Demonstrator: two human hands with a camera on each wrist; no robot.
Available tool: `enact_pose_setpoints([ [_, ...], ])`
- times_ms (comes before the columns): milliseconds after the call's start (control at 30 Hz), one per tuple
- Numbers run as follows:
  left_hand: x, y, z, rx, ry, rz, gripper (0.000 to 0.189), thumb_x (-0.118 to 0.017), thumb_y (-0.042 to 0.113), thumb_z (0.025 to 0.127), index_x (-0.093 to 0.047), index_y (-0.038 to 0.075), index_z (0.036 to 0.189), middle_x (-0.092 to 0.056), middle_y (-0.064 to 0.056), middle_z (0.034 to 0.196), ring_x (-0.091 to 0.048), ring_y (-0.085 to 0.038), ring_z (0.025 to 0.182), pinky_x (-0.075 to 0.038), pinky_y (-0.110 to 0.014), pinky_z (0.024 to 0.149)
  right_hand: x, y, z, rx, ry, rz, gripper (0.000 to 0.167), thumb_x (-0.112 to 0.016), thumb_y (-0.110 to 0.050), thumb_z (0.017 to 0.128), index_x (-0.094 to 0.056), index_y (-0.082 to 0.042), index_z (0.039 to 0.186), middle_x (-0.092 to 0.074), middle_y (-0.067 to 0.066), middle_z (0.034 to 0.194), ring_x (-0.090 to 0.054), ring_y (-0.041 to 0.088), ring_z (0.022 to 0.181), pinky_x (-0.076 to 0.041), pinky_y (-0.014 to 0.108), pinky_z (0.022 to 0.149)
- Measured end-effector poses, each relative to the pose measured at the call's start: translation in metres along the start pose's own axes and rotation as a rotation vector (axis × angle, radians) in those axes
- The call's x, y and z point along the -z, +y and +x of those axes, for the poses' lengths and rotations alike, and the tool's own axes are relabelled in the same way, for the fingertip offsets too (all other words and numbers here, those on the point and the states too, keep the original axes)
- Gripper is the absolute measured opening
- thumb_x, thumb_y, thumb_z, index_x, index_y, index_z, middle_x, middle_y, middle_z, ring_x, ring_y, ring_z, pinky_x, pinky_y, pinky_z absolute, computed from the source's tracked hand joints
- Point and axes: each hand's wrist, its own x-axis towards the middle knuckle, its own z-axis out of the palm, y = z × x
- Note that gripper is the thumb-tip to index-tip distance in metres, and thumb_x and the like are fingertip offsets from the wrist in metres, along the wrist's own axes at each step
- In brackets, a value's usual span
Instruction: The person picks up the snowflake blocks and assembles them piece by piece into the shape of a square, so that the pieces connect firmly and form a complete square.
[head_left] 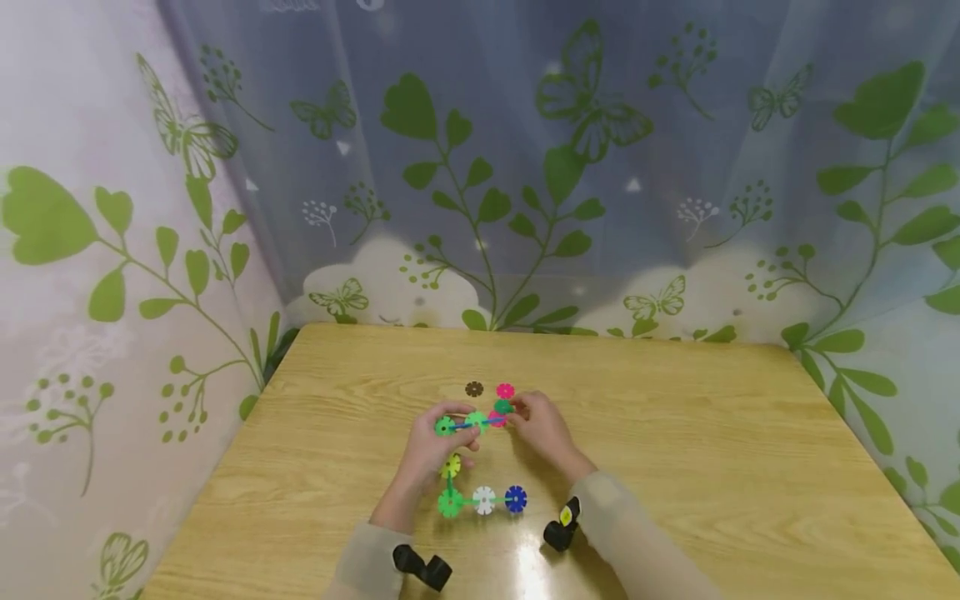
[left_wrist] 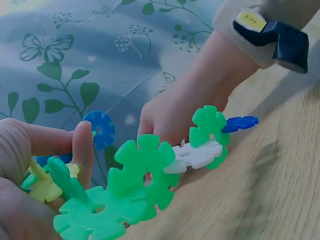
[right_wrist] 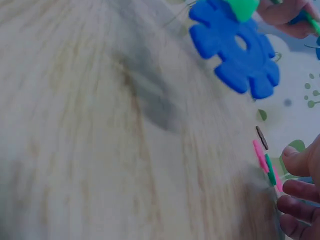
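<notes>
Because slotted joints may slip, disc chain, light, stiff plastic by look, best held by rims beside joints. Location: above bench, pinched in left hand. Right hand: fingers parted, apparently empty, close to teal disc.
</notes>
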Motion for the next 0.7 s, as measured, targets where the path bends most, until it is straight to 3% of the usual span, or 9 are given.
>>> enact_pose_setpoints([
  [167, -0.0006, -0.0012, 0.0012, 0.008, 0.01, 0.004, 0.038, -0.07, 0.005, 0.082, -0.057, 0.001, 0.117, -0.052, -0.021, 0.108, -0.064, -0.021, 0.07, -0.059, -0.04, 0.057, -0.006, -0.0008, 0.0072, 0.024, -0.021, -0.179, 0.034, -0.073, -0.023, 0.081, -0.066, -0.005, 0.109, -0.057, 0.011, 0.102, -0.055, 0.028, 0.095, -0.051, 0.043, 0.081],
  [300, -0.001, -0.0008, 0.0012, 0.006, 0.016, 0.007, 0.037, -0.07, 0.005, 0.082, -0.057, 0.001, 0.116, -0.052, -0.021, 0.108, -0.064, -0.021, 0.07, -0.059, -0.039, 0.057, -0.0088, -0.0009, 0.0083, 0.025, -0.044, -0.234, 0.031, -0.072, -0.022, 0.082, -0.068, -0.007, 0.109, -0.054, 0.01, 0.104, -0.051, 0.027, 0.098, -0.05, 0.041, 0.081],
  [567, -0.0008, -0.0017, 0.0034, -0.01, 0.021, 0.022, 0.036, -0.069, 0.003, 0.082, -0.057, 0.0, 0.116, -0.048, -0.02, 0.108, -0.064, -0.021, 0.07, -0.059, -0.039, 0.056, -0.0081, 0.0035, 0.0078, 0.048, 0.008, -0.191, 0.016, -0.069, -0.019, 0.085, -0.07, -0.009, 0.097, -0.054, 0.004, 0.094, -0.05, 0.022, 0.091, -0.05, 0.036, 0.075],
  [700, -0.0017, -0.0026, 0.0034, 0.005, 0.029, 0.014, 0.036, -0.07, 0.002, 0.081, -0.057, 0.0, 0.115, -0.049, -0.021, 0.108, -0.063, -0.021, 0.07, -0.059, -0.039, 0.056, -0.0058, 0.0076, 0.0064, 0.047, 0.06, -0.116, 0.011, -0.063, -0.016, 0.09, -0.069, -0.009, 0.095, -0.057, 0.002, 0.091, -0.054, 0.018, 0.084, -0.052, 0.033, 0.07],
])
